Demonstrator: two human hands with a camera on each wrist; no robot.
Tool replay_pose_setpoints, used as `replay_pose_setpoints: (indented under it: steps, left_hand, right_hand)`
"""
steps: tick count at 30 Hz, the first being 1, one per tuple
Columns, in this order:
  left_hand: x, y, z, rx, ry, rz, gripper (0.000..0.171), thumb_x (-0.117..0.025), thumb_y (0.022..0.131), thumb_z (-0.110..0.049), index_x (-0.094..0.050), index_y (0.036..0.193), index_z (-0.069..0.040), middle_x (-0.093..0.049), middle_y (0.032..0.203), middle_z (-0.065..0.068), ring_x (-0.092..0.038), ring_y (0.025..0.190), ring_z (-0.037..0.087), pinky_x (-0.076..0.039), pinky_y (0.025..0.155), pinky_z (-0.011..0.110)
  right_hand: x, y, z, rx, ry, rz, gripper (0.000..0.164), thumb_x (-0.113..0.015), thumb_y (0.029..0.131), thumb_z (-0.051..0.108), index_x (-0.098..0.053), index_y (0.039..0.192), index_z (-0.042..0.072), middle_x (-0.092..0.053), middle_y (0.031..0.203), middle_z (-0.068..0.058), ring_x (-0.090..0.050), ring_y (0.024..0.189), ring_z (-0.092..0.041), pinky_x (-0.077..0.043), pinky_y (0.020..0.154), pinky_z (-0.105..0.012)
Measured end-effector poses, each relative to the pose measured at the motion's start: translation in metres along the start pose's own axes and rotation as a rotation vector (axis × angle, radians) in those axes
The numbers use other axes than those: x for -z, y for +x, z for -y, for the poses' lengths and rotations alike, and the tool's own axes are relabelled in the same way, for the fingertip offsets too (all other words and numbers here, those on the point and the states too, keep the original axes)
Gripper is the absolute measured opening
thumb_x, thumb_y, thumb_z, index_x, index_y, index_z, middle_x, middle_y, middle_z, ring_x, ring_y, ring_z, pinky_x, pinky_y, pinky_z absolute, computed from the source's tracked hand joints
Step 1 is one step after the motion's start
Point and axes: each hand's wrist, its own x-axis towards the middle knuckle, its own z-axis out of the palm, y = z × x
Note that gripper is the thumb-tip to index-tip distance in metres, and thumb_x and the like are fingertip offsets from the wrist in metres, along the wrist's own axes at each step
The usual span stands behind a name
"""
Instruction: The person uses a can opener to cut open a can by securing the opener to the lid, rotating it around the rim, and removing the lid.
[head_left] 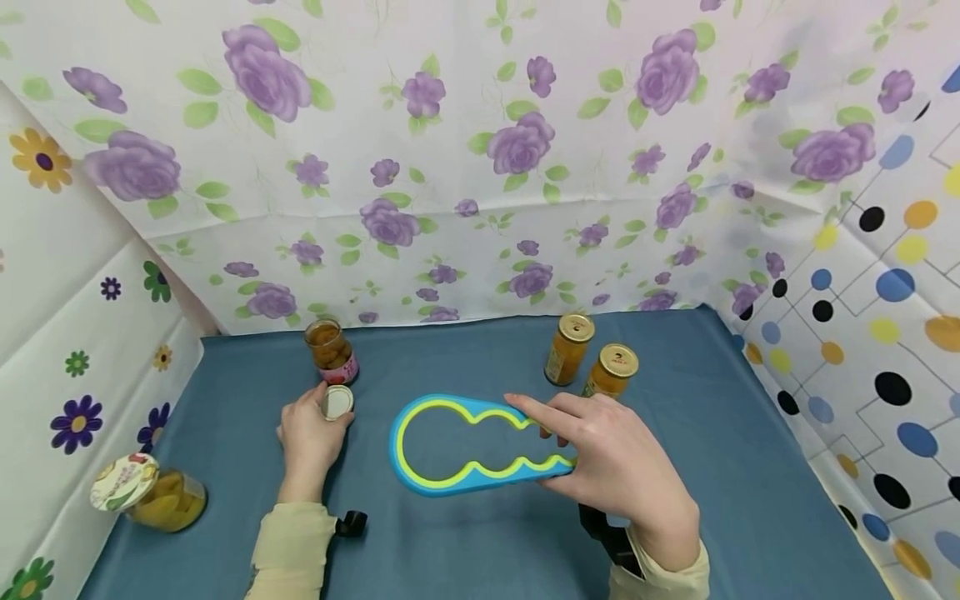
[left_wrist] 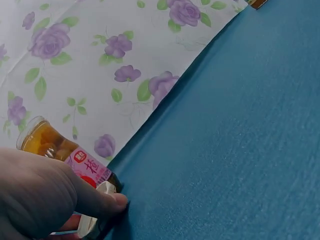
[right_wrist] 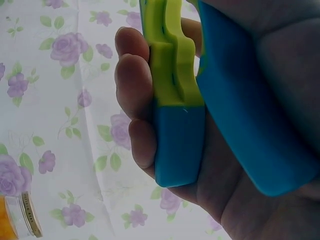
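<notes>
In the head view my left hand [head_left: 311, 433] pinches a round pale jar lid [head_left: 338, 402] between thumb and fingers, low over the table. Just behind it stands a lidless glass jar [head_left: 330, 350] with a pink label and brownish fruit inside; the left wrist view shows that jar [left_wrist: 65, 150] beyond the thumb. My right hand [head_left: 600, 446] grips the handles of a blue and yellow-green jar opener [head_left: 431, 487], its wide loop pointing left. Up close in the right wrist view, the fingers curl round one handle of the opener [right_wrist: 180, 145].
Two gold-lidded jars, one jar [head_left: 566, 350] and another jar [head_left: 609, 371], stand behind my right hand. At the left sits a jar [head_left: 168, 500] of yellow-green pieces with a patterned lid. Blue cloth covers the table [head_left: 450, 550]; printed sheets [head_left: 450, 167] hang behind and at both sides.
</notes>
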Motion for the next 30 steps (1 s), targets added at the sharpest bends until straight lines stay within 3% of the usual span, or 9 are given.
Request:
replay_pose_setpoints:
  steps: [17, 30]
  left_hand:
    - [-0.0009, 0.0006, 0.0037, 0.063, -0.052, 0.019, 0.079, -0.080, 0.082, -0.014, -0.040, 0.149, -0.001, -0.041, 0.144, 0.029, -0.030, 0.129, 0.053, -0.023, 0.098, 0.072]
    - [0.0010, 0.0005, 0.0039, 0.047, 0.018, 0.051, 0.077, -0.076, 0.084, -0.014, -0.040, 0.150, -0.003, -0.043, 0.144, 0.026, -0.035, 0.126, 0.049, -0.027, 0.097, 0.070]
  right_hand:
    - [0.0025, -0.0034, 0.0001, -0.012, -0.002, -0.005, 0.101, -0.092, 0.061, 0.034, -0.041, 0.148, 0.042, -0.058, 0.091, 0.019, -0.046, 0.070, -0.002, -0.042, 0.058, -0.026]
    - [0.0031, -0.0034, -0.0007, -0.018, -0.016, -0.007, 0.100, -0.092, 0.061, 0.035, -0.043, 0.147, 0.041, -0.058, 0.091, 0.019, -0.048, 0.071, -0.002, -0.043, 0.059, -0.026]
